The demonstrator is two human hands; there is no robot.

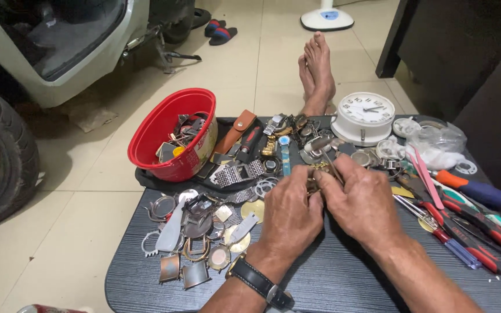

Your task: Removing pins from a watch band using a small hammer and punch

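Tiled floor, scooter body and tyre at left, dark low table (320, 284) strewn with watch parts. Left hand (290, 215) and right hand (362, 203) meet at table centre, fingers pinched together on small gold-coloured watch piece (319, 168), mostly hidden. Red bowl (166, 124) of parts far left; white clock (365, 116) beyond hands; screwdrivers and pliers (465, 226) just right; watch cases (195, 237) left of wrist.

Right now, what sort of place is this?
Likely an informal watch repair spot at floor level: a low dark table strewn with watch cases, a red bowl of parts, screwdrivers, with a scooter parked beside it.
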